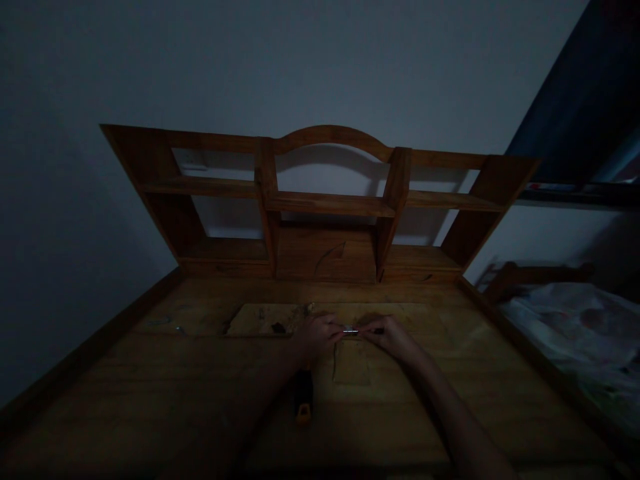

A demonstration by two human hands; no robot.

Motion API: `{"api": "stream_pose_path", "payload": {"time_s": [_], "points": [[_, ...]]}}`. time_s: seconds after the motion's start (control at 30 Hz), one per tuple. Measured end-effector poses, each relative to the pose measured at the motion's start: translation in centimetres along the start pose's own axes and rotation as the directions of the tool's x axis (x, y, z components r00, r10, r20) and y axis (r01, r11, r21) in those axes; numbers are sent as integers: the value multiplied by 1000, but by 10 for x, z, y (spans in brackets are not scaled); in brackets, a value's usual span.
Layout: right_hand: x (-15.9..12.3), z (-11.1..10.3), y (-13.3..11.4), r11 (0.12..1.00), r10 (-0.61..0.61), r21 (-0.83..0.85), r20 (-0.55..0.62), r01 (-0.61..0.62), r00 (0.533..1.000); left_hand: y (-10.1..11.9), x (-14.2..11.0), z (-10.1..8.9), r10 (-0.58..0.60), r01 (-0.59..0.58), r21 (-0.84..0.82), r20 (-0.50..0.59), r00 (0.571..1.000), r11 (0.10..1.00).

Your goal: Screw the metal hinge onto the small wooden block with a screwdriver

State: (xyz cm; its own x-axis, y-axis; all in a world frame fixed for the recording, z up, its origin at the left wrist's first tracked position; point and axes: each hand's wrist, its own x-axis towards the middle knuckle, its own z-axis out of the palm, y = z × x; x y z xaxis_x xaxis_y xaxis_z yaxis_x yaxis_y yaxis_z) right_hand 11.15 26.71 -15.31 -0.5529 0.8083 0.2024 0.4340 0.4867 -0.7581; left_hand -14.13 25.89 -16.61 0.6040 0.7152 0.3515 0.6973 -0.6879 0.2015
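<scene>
Both hands meet over the middle of a wooden desk in a dim room. My left hand and my right hand are each pinched on an end of a small shiny metal piece held between them. Just under the hands lies a small flat wooden square. A longer flat wooden board lies to the left of the hands. A dark tool with a yellow end rests on the desk below my left wrist.
A wooden hutch with shelves stands at the back of the desk against a pale wall. A raised rim runs along the desk's left and right edges. A bed with light bedding lies to the right.
</scene>
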Motion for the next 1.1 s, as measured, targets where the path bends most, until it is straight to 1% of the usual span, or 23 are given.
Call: {"api": "stream_pose_path", "payload": {"time_s": [0.13,0.23,0.3,0.43,0.63,0.73,0.8,0.87,0.93,0.97,1.0,1.03,1.1], "points": [[0,1,2,1000,21,-3,-10,-21,1000,-3,-1,1,-17,19,-95,25,1000,995],[1,2,4,1000,14,-14,-27,-15,1000,-5,0,-1,-34,35,-170,8,999,985],[1,3,5,999,17,-37,-35,-18,999,-5,1,-3,-26,28,-187,15,1000,982],[0,3,4,996,31,-88,-34,-34,999,-4,1,-6,-11,19,-127,63,998,992],[1,4,4,991,9,-131,-31,-13,999,-2,-1,-8,-46,47,-7,75,996,999],[1,3,1,988,16,-150,-41,-22,999,-1,-1,-7,-43,44,-15,70,997,999],[1,1,-3,986,19,-163,-42,-26,999,-1,0,-10,-27,29,-49,41,999,998],[1,0,-7,986,16,-167,-39,-22,999,-1,2,-21,-32,30,-82,-24,999,996],[0,-1,-9,987,18,-162,-28,-22,999,-5,3,-42,-102,90,-96,-135,985,991],[0,-2,-8,988,20,-155,-25,-24,999,-10,2,-56,-162,145,-95,-207,965,985],[1,-1,-8,989,20,-144,-25,-24,999,-17,-2,-72,-226,211,-84,-288,930,974],[1,-1,-6,991,18,-132,-21,-21,1000,-28,-8,-89,-265,260,-62,-350,899,964],[2,-1,-3,995,10,-102,-15,-12,1000,-56,-29,-124,-308,335,1,-390,868,942]]}}
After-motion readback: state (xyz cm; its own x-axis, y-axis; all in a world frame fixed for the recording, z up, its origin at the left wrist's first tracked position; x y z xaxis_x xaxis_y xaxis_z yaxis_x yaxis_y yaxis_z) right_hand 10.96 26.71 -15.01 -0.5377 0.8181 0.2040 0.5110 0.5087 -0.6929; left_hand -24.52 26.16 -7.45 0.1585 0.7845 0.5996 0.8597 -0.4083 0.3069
